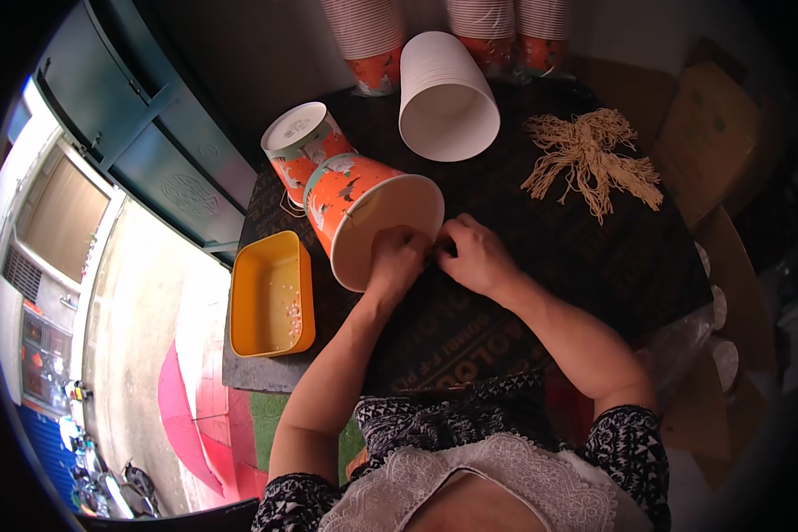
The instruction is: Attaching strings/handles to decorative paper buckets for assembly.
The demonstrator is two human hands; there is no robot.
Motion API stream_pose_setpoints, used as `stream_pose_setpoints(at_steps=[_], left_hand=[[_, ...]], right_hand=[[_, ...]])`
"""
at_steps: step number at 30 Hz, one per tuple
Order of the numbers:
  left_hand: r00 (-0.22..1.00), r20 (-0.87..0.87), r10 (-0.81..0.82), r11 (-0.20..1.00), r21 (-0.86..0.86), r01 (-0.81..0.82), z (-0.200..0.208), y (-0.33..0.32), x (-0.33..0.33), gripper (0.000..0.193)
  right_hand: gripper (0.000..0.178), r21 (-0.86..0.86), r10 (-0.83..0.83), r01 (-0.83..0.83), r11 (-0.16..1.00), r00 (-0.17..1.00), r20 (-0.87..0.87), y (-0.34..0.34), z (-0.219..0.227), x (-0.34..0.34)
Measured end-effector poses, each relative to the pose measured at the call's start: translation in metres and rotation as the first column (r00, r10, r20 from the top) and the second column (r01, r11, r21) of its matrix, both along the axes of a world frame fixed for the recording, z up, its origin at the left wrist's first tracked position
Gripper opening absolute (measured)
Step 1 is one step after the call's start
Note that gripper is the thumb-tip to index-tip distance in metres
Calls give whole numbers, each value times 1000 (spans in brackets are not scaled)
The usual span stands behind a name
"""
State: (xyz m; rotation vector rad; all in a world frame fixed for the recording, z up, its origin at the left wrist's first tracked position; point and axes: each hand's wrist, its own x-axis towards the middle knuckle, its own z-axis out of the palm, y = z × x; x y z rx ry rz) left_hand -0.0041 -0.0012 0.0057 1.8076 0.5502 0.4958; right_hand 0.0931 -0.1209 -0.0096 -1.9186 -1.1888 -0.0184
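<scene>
A large orange paper bucket (339, 197) with a printed pattern lies on its side, its wide mouth toward me. My left hand (399, 259) reaches into that mouth, fingers curled near the right side of the inner wall. Outside the rim, close by, my right hand (474, 255) is closed in a pinch. Whatever the fingertips hold between them is too small and dark to make out. Behind and left, a second patterned bucket (301, 146) stands bottom up, with a thin cord loop at its lower edge. A tan bundle of cords (592, 161) lies to the far right.
A yellow plastic box (305, 306) with small pale bits inside stands at the table's left edge. A white bucket (452, 97) lies tipped at the back, before wrapped stacks of nested buckets (368, 44). Cardboard boxes (714, 133) sit right; a green door (168, 151) stands left.
</scene>
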Motion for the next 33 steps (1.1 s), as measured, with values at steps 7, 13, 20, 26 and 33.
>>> stream_pose_setpoints(at_steps=[7, 13, 20, 26, 33], left_hand=[[1000, 7, 2, 1000, 5, -2, 1, 0, 2, 20], [1000, 10, 0, 1000, 16, 0, -1, 1, 2, 20], [1000, -4, 10, 998, 66, -10, -7, 5, 3, 22], [998, 68, -11, 960, 281, -9, -9, -3, 3, 21], [998, 55, -6, 975, 222, -7, -9, -2, 2, 21]], right_hand=[[13, 77, 65, -65, 995, 998, -3, 6, -12, 10], [8, 230, 179, -73, 971, 854, -488, 8, -8, 13], [12, 161, 151, -147, 976, 988, -11, 0, -4, 9], [7, 46, 41, -50, 998, 983, 177, -4, -5, 3], [2, -11, -4, 10, 1000, 914, 407, -2, -4, -3]])
